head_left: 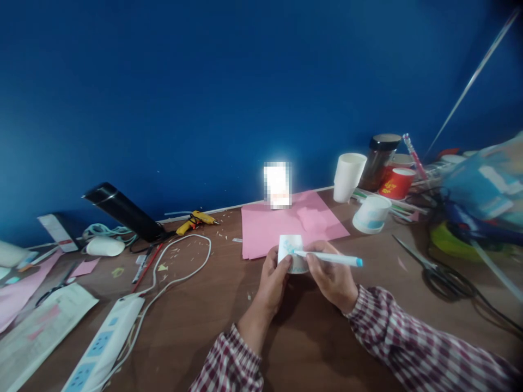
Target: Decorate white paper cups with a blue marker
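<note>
White cup (pixel 290 240) before pink paper (pixel 261 228); scissors (pixel 430 267) right, glue gun (pixel 196 221) left.

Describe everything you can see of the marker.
The marker is slim and straight, with a white barrel that looks like plastic and a light-blue far end. The right hand grips it near its tip. In the picture it lies nearly level, blue end pointing right. Its tip is at the white cup, beside light-blue marks; blur hides whether it touches.
</note>
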The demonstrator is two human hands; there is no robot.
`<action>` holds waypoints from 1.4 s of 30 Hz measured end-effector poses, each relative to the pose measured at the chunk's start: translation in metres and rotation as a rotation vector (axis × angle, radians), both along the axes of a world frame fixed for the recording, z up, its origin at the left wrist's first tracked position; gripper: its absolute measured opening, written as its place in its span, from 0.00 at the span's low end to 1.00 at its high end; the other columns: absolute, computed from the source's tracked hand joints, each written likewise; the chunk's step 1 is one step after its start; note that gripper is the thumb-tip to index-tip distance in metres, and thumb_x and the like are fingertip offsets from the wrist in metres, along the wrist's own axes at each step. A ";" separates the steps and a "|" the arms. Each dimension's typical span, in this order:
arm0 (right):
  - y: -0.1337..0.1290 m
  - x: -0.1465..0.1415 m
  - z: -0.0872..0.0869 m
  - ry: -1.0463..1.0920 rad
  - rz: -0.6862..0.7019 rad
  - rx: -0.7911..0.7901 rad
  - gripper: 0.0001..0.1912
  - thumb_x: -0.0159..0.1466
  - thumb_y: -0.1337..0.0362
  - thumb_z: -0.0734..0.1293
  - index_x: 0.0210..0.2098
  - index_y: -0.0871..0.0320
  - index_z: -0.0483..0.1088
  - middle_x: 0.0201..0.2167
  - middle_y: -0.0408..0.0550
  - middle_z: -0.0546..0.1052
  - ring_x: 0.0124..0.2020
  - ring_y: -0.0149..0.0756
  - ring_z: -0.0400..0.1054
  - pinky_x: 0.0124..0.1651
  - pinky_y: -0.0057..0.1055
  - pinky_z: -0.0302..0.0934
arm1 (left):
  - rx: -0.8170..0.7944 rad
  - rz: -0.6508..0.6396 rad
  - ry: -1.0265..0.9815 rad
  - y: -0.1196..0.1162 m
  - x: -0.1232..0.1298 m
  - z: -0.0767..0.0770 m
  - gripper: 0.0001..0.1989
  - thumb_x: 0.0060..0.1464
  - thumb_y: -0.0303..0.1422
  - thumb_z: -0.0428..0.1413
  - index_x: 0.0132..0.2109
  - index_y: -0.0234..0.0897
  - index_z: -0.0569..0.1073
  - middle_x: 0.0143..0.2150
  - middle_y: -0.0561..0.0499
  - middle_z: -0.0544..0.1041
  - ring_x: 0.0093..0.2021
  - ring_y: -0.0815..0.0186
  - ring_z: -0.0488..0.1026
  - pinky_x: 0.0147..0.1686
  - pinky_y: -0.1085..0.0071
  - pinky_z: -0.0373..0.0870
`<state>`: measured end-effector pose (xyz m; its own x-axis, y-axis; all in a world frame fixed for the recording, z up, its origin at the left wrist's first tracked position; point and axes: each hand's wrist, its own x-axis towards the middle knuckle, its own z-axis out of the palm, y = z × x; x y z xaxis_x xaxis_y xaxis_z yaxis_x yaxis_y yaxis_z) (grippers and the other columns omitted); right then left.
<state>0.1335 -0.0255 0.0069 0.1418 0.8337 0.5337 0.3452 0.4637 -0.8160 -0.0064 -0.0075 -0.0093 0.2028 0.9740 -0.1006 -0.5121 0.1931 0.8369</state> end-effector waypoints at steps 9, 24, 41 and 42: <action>0.004 0.000 0.004 0.162 -0.055 0.001 0.11 0.68 0.55 0.63 0.36 0.56 0.68 0.26 0.44 0.74 0.24 0.32 0.69 0.25 0.26 0.65 | -0.015 -0.004 -0.027 0.000 -0.001 0.000 0.20 0.51 0.37 0.64 0.49 0.36 0.73 0.44 0.47 0.79 0.43 0.62 0.75 0.48 0.65 0.67; 0.002 0.001 -0.008 0.003 0.015 0.005 0.07 0.68 0.61 0.63 0.38 0.57 0.70 0.29 0.47 0.76 0.28 0.35 0.71 0.31 0.30 0.68 | -0.007 0.018 -0.114 0.002 0.002 0.001 0.17 0.49 0.36 0.65 0.45 0.35 0.74 0.38 0.49 0.79 0.39 0.64 0.74 0.44 0.68 0.67; 0.002 0.001 -0.006 -0.076 0.038 -0.026 0.07 0.69 0.61 0.62 0.39 0.56 0.69 0.32 0.48 0.76 0.32 0.37 0.72 0.31 0.30 0.67 | -0.012 0.015 -0.068 0.002 0.001 0.000 0.18 0.49 0.36 0.65 0.46 0.36 0.74 0.39 0.49 0.78 0.39 0.64 0.73 0.43 0.68 0.67; 0.001 0.001 -0.006 -0.076 0.035 -0.024 0.07 0.69 0.61 0.62 0.39 0.56 0.70 0.32 0.48 0.76 0.32 0.37 0.72 0.31 0.30 0.67 | -0.010 0.018 -0.069 0.002 0.001 -0.001 0.18 0.49 0.36 0.65 0.46 0.36 0.74 0.39 0.50 0.78 0.39 0.64 0.73 0.44 0.68 0.67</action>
<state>0.1344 -0.0241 0.0008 0.0716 0.8500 0.5219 0.3905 0.4576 -0.7988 -0.0057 -0.0054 -0.0100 0.1922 0.9765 -0.0970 -0.5718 0.1918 0.7977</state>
